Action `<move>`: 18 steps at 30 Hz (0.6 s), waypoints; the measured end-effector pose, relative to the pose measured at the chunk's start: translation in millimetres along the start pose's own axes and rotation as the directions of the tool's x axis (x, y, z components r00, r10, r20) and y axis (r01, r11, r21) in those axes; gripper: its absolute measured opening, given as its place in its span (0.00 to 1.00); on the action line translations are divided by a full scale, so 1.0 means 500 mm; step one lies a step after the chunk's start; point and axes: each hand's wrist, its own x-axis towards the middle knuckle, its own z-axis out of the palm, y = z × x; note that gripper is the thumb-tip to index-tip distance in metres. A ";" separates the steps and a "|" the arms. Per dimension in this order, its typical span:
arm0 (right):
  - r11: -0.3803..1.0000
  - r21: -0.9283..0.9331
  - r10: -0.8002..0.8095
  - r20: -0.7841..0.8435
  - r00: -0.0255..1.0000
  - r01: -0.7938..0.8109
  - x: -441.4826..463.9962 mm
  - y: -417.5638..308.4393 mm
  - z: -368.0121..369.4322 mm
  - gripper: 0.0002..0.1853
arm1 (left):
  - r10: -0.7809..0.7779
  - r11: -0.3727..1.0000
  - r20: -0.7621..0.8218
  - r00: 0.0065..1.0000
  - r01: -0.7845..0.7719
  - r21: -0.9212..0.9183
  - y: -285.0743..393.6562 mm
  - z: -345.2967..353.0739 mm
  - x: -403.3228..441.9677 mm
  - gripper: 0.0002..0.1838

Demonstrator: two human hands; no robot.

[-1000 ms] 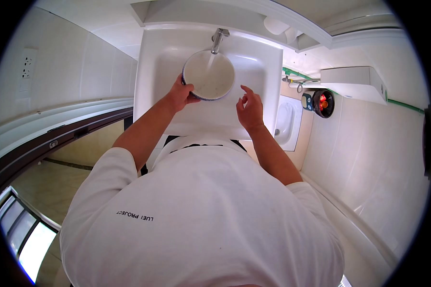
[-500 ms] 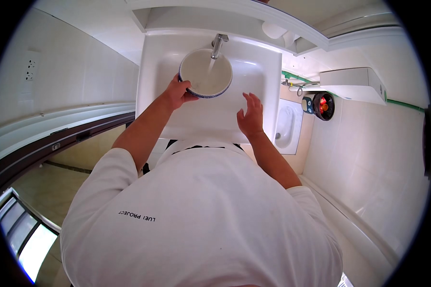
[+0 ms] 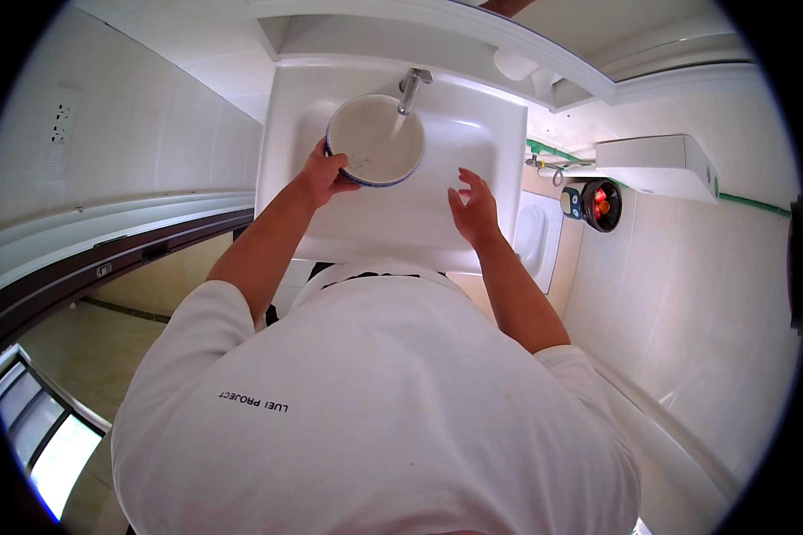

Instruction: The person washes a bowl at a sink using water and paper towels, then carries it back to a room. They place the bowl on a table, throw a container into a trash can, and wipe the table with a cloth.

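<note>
A round white bowl (image 3: 366,134) with a blue patterned outer rim sits under the faucet, in the white sink (image 3: 366,234). My left hand (image 3: 323,176) grips its near left edge, thumb over the rim and fingers beneath. From the metal faucet (image 3: 410,89) a stream of water runs into the bowl toward its right side. My right hand (image 3: 476,207) hovers over the right part of the sink, apart from the bowl, with fingers spread and nothing in them.
A white shelf ledge (image 3: 375,36) runs behind the sink. To the right are a squat toilet (image 3: 533,227), a white wall-mounted box (image 3: 656,165), a green pipe (image 3: 754,202) and a dark round container (image 3: 602,205) holding red and orange items. A wall socket (image 3: 60,123) is on the left.
The bowl has shifted slightly left with my left hand, so the water now falls nearer its right side. My right hand has moved a little right, away from the bowl.
</note>
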 end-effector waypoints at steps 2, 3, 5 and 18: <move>0.997 -0.054 -0.055 -0.021 0.998 0.054 0.007 -0.012 -0.006 0.28 | 0.003 1.000 0.002 1.000 -0.003 -0.008 0.009 -0.013 -0.003 0.40; 0.997 -0.044 -0.061 -0.031 0.998 0.060 0.013 -0.017 -0.008 0.27 | 0.008 1.000 0.000 1.000 -0.008 -0.011 0.012 -0.022 -0.003 0.40; 0.997 -0.029 -0.073 -0.043 0.996 0.072 0.029 -0.029 -0.009 0.27 | 0.037 0.999 0.059 0.998 -0.037 0.007 0.018 -0.042 -0.003 0.38; 0.989 -0.059 -0.142 -0.120 0.982 0.136 0.112 -0.097 -0.021 0.27 | 0.080 0.987 -0.017 0.997 -0.082 -0.141 0.071 -0.103 -0.036 0.32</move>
